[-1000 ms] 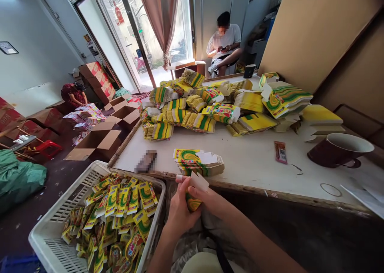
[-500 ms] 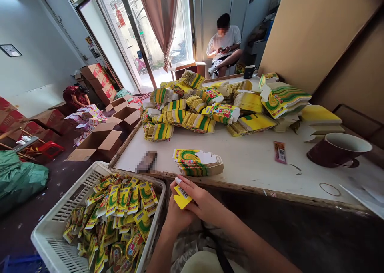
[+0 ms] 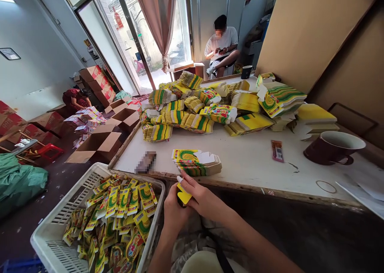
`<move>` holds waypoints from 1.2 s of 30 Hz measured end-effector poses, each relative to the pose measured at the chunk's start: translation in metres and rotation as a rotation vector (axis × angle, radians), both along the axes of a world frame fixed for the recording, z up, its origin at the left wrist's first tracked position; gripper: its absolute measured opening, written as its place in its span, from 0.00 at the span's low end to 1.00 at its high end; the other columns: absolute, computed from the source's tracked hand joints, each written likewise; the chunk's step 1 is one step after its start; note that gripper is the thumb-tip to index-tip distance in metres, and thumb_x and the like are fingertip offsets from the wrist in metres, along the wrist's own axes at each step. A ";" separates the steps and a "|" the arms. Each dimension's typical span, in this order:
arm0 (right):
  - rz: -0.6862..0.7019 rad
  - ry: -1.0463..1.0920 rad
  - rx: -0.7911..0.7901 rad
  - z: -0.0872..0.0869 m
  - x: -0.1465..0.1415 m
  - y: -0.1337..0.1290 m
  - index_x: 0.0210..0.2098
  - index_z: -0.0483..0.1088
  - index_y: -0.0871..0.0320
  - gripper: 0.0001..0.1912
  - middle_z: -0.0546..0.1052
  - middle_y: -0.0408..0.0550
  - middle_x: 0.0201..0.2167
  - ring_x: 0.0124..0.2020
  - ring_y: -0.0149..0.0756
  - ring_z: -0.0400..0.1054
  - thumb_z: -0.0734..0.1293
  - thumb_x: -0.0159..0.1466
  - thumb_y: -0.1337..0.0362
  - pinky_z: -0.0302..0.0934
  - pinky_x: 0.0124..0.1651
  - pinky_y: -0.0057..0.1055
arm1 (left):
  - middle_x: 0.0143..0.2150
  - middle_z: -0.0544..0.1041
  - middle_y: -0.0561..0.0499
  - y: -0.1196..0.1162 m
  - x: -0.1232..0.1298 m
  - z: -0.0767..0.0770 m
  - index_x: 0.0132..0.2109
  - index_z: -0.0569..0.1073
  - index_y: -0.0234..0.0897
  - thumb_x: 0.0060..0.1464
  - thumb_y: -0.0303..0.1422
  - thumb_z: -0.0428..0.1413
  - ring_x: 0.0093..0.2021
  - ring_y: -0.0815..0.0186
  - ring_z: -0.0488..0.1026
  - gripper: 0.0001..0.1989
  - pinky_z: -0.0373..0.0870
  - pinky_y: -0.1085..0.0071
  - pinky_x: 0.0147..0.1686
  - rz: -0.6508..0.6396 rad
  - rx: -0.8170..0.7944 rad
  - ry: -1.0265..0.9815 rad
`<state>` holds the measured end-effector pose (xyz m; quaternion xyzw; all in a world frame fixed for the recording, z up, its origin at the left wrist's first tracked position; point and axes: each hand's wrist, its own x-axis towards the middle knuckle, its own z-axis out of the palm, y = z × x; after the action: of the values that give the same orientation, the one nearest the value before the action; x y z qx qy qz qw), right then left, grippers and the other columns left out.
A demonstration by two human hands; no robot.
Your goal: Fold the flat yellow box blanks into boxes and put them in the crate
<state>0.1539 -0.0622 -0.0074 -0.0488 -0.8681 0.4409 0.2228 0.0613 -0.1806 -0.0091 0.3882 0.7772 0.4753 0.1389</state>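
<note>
1. White table (image 3: 246, 153): spreads across the middle, its worn wooden edge facing the person.
2. White plastic basket (image 3: 45, 237): stands beside the table's near left corner, loaded with small yellow-and-green boxes (image 3: 132, 219), lying at many angles.
3. Heap of carton bundles (image 3: 193, 104): piled across the table's far half, mostly yellow with green bands.
4. Dark mug (image 3: 322, 151): upright near the table's right end.
5. Stack of flat cartons (image 3: 196, 163): lies at the table's near edge, just beyond the 2 hands.
6. Left hand (image 3: 174, 209): fingers curled around the small yellow carton, gripping it from the left; the fingers underneath are hidden.
7. Right hand (image 3: 207, 199): bent over the same carton, its fingers closed on the right side and far end; 1 fingertip wears a white covering.
8. Small yellow carton (image 3: 183, 197): held between the 2 hands above the lap, just short of the table edge and to the right of the basket.
9. Small packet (image 3: 277, 151): lies on the table to the left of the mug.
</note>
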 end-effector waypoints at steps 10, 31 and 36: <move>0.085 -0.076 0.127 0.017 0.015 0.022 0.36 0.78 0.55 0.08 0.63 0.54 0.66 0.62 0.48 0.64 0.65 0.65 0.69 0.66 0.57 0.43 | 0.43 0.80 0.48 0.003 -0.011 0.017 0.50 0.73 0.36 0.41 0.31 0.62 0.40 0.57 0.76 0.24 0.72 0.65 0.42 -0.173 -0.104 0.006; 0.016 -0.084 0.068 0.009 0.011 0.009 0.42 0.72 0.57 0.13 0.68 0.58 0.61 0.61 0.48 0.65 0.68 0.58 0.74 0.62 0.60 0.45 | 0.50 0.79 0.46 -0.001 -0.013 0.015 0.54 0.72 0.37 0.40 0.26 0.60 0.48 0.54 0.76 0.29 0.70 0.63 0.48 -0.190 -0.122 0.019; -0.142 0.041 -0.072 0.006 0.004 0.018 0.55 0.62 0.58 0.27 0.71 0.56 0.52 0.51 0.43 0.71 0.72 0.58 0.64 0.67 0.54 0.40 | 0.50 0.79 0.46 -0.009 -0.019 0.011 0.55 0.71 0.37 0.44 0.30 0.60 0.48 0.55 0.76 0.28 0.72 0.63 0.48 -0.207 -0.105 0.011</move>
<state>0.1583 -0.0439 -0.0011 -0.1094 -0.8412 0.4559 0.2694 0.0420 -0.1900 0.0017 0.4613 0.7575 0.4150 0.2029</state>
